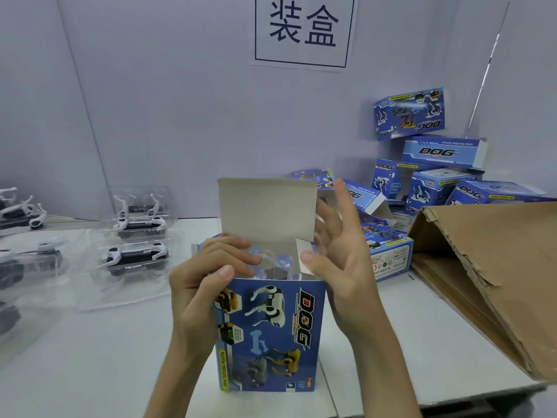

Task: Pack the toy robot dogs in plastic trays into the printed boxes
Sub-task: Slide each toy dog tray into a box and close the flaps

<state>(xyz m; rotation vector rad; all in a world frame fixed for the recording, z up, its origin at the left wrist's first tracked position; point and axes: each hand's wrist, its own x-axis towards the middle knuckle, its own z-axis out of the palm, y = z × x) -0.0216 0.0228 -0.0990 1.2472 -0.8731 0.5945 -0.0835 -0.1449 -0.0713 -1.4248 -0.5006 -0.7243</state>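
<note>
Single view: wide-angle camera worn on head, facing forward and down. Very near left hand [197, 288] and right hand [340, 260], forearms entering from bottom edge. Printed box [271, 333], gripped by left hand, fills lower centre. White surface [105, 357] stretches ahead to back wall [180, 116]; paper sign [303, 28] at top centre. Straight lines bow toward frame edges.

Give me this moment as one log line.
printed box: upright, top flap raised | left hand: grips box rim | right hand: open beside side flap | dogs in trays: waiting at left
</note>
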